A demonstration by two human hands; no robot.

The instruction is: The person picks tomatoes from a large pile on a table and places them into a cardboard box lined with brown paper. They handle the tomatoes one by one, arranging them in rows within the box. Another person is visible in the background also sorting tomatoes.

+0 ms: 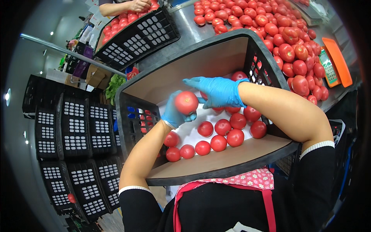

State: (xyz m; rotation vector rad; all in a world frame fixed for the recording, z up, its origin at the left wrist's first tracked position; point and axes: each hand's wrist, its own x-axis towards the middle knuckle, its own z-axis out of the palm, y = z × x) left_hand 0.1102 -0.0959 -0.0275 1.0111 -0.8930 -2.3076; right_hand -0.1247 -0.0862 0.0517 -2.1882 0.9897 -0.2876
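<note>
My left hand (172, 115), in a blue glove, is closed around a red tomato (186, 103) above the lined black crate (133, 83). Close beside it on the right, my right hand (219, 91), also gloved in blue, has its fingers stretched out toward that tomato. Whether its fingertips touch the tomato I cannot tell. Several loose tomatoes (218, 143) lie on the white bottom of the crate, mostly along the near side and the right. More tomatoes are partly hidden under my right hand and forearm.
A large heap of tomatoes (286, 52) covers the metal table beyond the crate. An orange scale (337, 63) stands at the right. Another person's hand (140, 5) reaches over a second black crate (139, 36) of tomatoes. Stacked black crates (75, 127) stand at left, beside a metal rail (73, 53).
</note>
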